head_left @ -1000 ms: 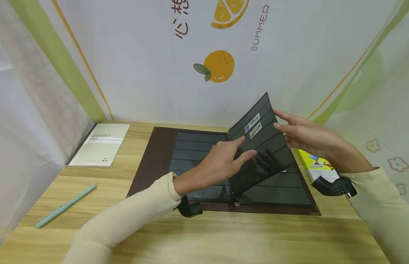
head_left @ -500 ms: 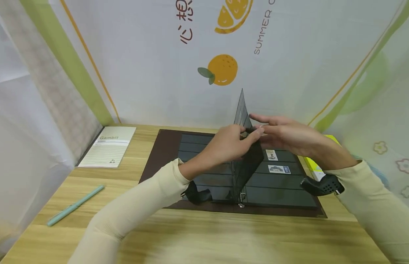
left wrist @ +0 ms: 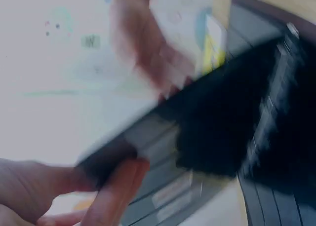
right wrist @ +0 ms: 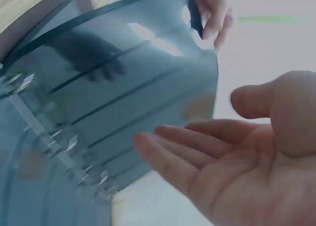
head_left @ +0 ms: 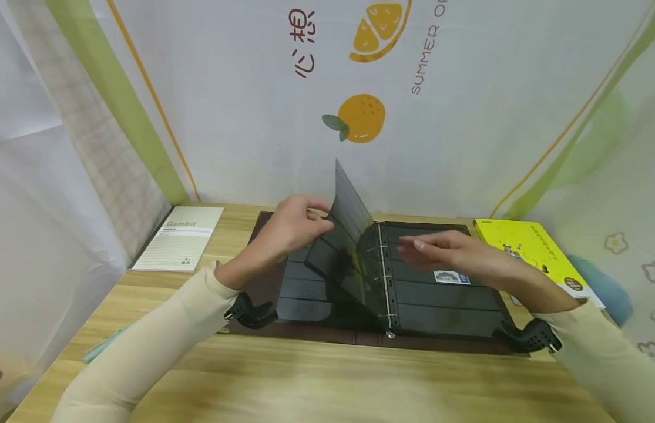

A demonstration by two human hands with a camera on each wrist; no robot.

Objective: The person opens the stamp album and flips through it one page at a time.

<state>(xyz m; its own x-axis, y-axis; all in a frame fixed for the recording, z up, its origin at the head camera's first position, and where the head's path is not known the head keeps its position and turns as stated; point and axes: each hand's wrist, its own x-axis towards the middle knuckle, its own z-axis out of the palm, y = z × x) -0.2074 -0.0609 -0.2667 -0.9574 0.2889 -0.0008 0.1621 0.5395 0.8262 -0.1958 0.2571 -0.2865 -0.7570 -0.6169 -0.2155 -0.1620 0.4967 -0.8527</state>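
Note:
A ring-bound stamp album (head_left: 435, 305) with black pocket pages lies spread on the table. My left hand (head_left: 292, 226) pinches the outer edge of one raised album page (head_left: 353, 252), which leans to the left over the left side. In the left wrist view, thumb and fingers grip that page's edge, with pale stamps in its strips. My right hand (head_left: 454, 252) hovers over the right-hand page, fingers extended and holding nothing; the right wrist view shows its palm turned up beside the lifted page. A stamp (head_left: 452, 277) shows in a strip just below the right hand.
At the back left lies a notepad (head_left: 176, 238) marked Gambit. A yellow book (head_left: 538, 252) lies right of the album. A teal pen (head_left: 102, 346) is partly covered by the left sleeve. A printed curtain (head_left: 253, 117) hangs behind the table.
The page has swung from the right side past upright to the left. The left hand took its edge and carried it left; the right hand let go and stayed on the right.

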